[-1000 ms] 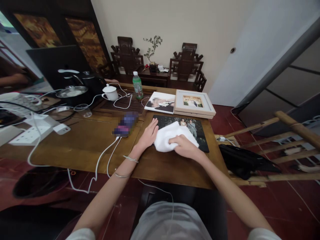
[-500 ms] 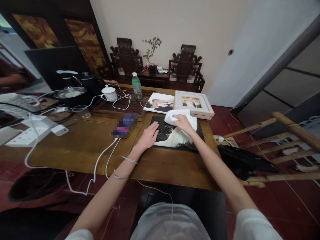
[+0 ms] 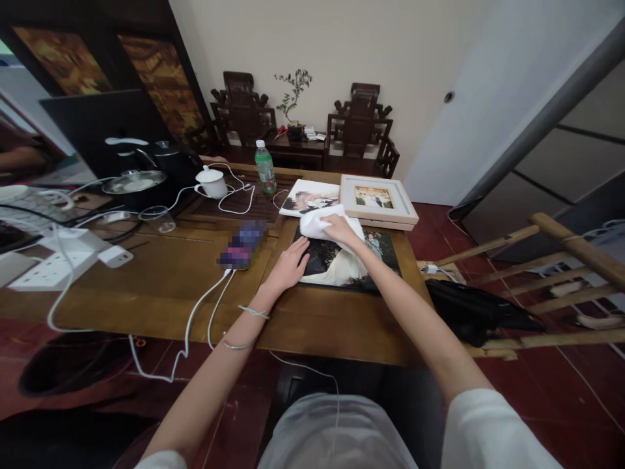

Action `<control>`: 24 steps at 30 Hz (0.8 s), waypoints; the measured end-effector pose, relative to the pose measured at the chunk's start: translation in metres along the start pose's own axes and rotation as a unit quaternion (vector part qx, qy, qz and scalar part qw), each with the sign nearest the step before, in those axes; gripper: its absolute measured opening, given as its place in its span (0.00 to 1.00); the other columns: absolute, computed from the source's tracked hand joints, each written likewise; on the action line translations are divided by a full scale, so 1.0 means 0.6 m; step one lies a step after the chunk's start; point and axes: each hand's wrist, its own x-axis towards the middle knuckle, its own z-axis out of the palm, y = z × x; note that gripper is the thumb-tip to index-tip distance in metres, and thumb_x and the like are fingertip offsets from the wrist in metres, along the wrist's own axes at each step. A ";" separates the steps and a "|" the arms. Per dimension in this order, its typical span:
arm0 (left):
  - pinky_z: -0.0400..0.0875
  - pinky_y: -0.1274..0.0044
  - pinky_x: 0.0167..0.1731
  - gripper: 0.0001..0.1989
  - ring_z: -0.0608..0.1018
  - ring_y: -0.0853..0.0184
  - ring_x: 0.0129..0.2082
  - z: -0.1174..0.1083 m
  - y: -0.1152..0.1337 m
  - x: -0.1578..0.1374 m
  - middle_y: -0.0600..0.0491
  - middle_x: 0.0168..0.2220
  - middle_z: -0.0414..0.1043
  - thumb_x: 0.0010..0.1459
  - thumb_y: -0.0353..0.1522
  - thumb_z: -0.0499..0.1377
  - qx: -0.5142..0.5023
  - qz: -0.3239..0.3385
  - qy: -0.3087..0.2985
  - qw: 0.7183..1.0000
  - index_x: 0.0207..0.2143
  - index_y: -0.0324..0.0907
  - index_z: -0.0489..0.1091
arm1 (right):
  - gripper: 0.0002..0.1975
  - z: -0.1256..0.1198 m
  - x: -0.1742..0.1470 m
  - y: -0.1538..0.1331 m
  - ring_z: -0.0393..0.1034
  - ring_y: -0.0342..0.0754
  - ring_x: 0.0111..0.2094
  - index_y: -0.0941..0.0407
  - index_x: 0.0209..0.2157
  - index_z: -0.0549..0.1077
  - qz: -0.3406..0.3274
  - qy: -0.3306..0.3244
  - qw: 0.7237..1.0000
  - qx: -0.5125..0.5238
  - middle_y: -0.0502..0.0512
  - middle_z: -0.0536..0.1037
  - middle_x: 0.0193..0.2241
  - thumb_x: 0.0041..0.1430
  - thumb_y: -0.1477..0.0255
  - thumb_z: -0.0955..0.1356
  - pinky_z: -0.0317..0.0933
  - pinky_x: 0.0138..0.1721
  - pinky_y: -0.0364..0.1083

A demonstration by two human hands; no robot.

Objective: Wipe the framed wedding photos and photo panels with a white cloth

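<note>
My right grip [image 3: 342, 230] grasps the white cloth [image 3: 312, 223] at twelve o'clock on the photo [image 3: 336, 270]; my left grip [image 3: 289, 264], released, lies flat at its nine o'clock edge.

Back wall [image 3: 400, 58]: we faced it plain and cream.
Armchairs [image 3: 362, 124]: two, of carved dark wood, which we saw before it, a side table [image 3: 310, 159] between them bearing a potted bonsai [image 3: 293, 98].
Left: we had dark wooden panels [image 3: 111, 52] with gold-toned insets [image 3: 159, 81].
Right: we saw a pale door [image 3: 483, 111] with a round recessed pull [image 3: 449, 98], and a bamboo frame [image 3: 571, 242].
Table [image 3: 322, 319]: brown wood, it stood before us.
Floor [image 3: 561, 404]: dark red, tiled.
Light: soft, rather dim around us.
</note>
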 end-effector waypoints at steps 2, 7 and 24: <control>0.58 0.60 0.60 0.22 0.59 0.59 0.64 -0.001 0.002 0.000 0.42 0.62 0.58 0.64 0.34 0.46 -0.002 -0.004 -0.005 1.000 0.58 0.36 0.61 | 0.17 -0.023 -0.027 0.032 0.69 0.52 0.35 0.60 0.29 0.76 0.011 0.016 1.000 0.003 0.56 0.79 0.32 0.42 0.78 0.58 0.59 0.39 0.43; 0.58 0.60 0.60 0.22 0.58 0.60 0.64 -0.001 0.002 0.000 0.43 0.62 0.58 0.64 0.34 0.46 -0.001 -0.007 -0.005 1.000 0.58 0.37 0.61 | 0.20 -0.074 -0.101 0.106 0.69 0.55 0.38 0.60 0.30 0.77 0.058 0.089 0.994 0.004 0.59 0.80 0.34 0.39 0.77 0.58 0.59 0.42 0.46; 0.56 0.61 0.61 0.21 0.58 0.60 0.64 0.002 0.001 -0.001 0.43 0.62 0.58 0.64 0.33 0.46 0.000 -0.001 0.004 1.000 0.58 0.37 0.61 | 0.24 -0.056 -0.389 0.024 0.68 0.54 0.52 0.53 0.33 0.72 -0.024 -0.013 1.000 -0.008 0.52 0.79 0.42 0.34 0.83 0.56 0.43 0.62 0.59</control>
